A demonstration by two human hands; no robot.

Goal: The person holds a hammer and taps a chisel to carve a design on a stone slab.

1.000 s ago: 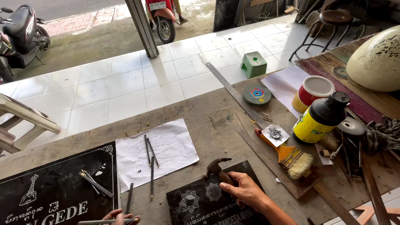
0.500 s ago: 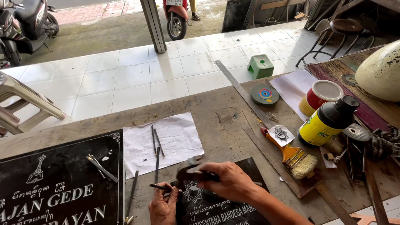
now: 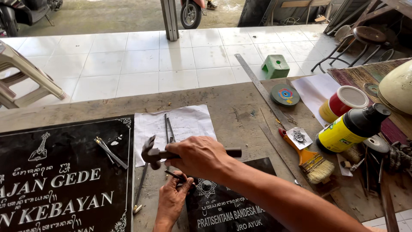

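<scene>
**Hammer and chisel over a small black stone**

A long gray worktable [image 3: 240, 107] fills the lower half of the frame. Past it, in the upper half, is a floor of white tiles [image 3: 141, 60], with a small green stool [image 3: 275, 66] on it at upper right and a scooter wheel [image 3: 190, 13] at the top.

On the table, a big black stone plaque [image 3: 60, 180] with white letters lies at lower left. A white paper [image 3: 184, 124] lies in the middle. At the right are a long metal ruler [image 3: 262, 91], a paintbrush [image 3: 307, 157], a yellow bottle [image 3: 349, 129] on its side and a red and white tin [image 3: 343, 103].

The right hand [image 3: 198, 157] is closed around the handle of a small dark hammer [image 3: 155, 154], in the middle of the frame. The left hand [image 3: 171, 199], just below it, pinches a thin chisel [image 3: 175, 175] at the top left edge of a small black plaque [image 3: 231, 202] at bottom center.

Half a second ago the hammer was low, close to the small plaque. Now it is lifted higher, above the left hand. The view has also tipped down a little, so less of the street shows
</scene>
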